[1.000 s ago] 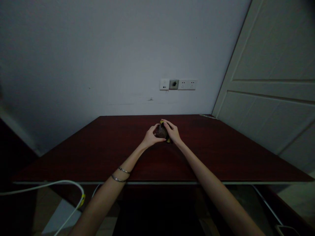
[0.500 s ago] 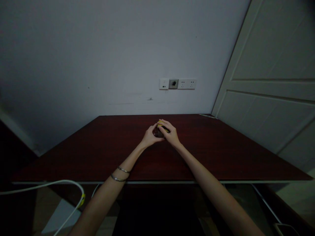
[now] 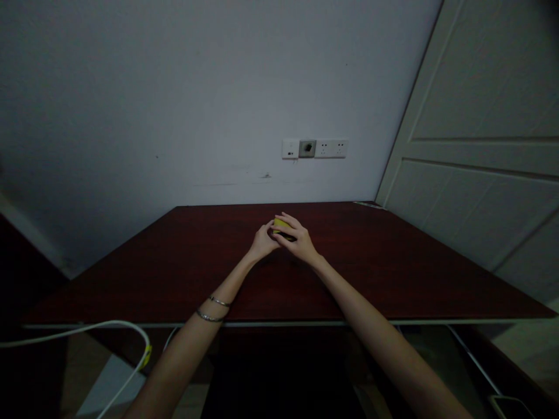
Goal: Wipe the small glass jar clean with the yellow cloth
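Observation:
Both my hands meet over the middle of a dark red table [image 3: 183, 273]. Between them is a small object with a yellow part [image 3: 280, 224]; the rest of it is hidden by fingers. My left hand [image 3: 261, 244] is curled against its left side, fingers closed on it. My right hand [image 3: 297, 240] lies over its top and right side, fingers wrapped round it. Two thin bracelets [image 3: 213, 308] circle my left wrist.
A white wall with a row of sockets [image 3: 314, 149] stands behind the table. A pale door [image 3: 480, 151] rises on the right. A white cable [image 3: 109, 331] loops below the table's front edge at the left.
The dark rounded part of the object seen a second ago is now covered by my fingers; only yellow shows. Both hands have shifted slightly left and closed tighter round it.

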Tool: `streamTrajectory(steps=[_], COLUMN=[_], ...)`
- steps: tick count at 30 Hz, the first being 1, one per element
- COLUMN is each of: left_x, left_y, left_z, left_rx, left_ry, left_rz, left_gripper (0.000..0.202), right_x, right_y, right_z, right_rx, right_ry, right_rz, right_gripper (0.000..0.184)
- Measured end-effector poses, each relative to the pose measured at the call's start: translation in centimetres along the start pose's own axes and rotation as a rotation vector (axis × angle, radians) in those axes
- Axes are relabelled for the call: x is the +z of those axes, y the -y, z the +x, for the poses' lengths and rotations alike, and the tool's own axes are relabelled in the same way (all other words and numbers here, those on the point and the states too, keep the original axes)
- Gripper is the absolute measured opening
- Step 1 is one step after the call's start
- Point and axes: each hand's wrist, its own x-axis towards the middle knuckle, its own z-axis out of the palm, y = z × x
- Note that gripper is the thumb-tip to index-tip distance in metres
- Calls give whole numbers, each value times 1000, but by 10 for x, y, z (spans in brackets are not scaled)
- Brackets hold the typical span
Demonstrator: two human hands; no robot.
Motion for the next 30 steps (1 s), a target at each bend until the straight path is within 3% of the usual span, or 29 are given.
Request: streamTrajectory(steps=[3, 9, 13, 17, 20, 25, 30], left_x=[0, 0, -1, -2, 0, 4, 7], left_y=[0, -2, -5, 0, 5, 3, -12], left_z=[0, -5, -5, -3, -2, -6, -8], left_rx=[48, 87, 85, 84, 92, 118, 25], left_ry=[-26, -8, 2, -38, -61, -43, -31], left_rz=[88, 303, 341, 319, 277, 206, 39], left_gripper=[68, 79, 73, 65, 68, 87, 84], right_x=[0, 3, 4, 2, 0, 0, -2], right_y=[-3, -18, -15, -6, -4, -12, -16], right_z=[1, 5, 2, 0, 1, 6, 8], right_rx=[26, 263, 228, 95, 87, 249, 400], right_ry=[-32, -198, -158, -33, -42, -236, -301], right_rz=[23, 126, 95, 28, 38, 195, 306], right_gripper=[27, 27, 28, 29, 29, 30, 36])
